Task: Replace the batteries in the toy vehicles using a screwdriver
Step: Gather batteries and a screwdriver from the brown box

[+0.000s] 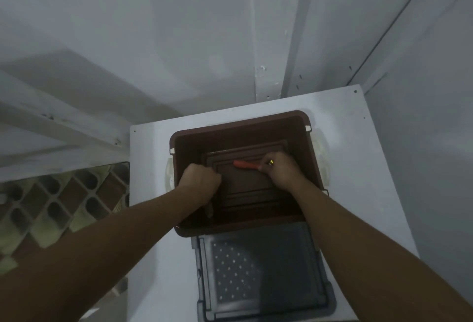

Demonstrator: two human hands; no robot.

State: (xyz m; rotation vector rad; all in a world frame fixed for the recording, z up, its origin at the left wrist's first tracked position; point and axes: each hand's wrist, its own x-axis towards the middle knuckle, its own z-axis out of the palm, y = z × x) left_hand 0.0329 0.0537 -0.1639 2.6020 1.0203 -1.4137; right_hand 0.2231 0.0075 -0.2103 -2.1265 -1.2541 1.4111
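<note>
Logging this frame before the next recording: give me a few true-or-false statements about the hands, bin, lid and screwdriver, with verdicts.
1. The left hand and the right hand both reach into the brown bin. True.
2. The grey lid covers the bin. False: it lies flat on the white table, against the bin's near side.
3. The right hand holds the orange screwdriver. True.
4. The bin stands on the floor. False: it stands on the table.
</note>
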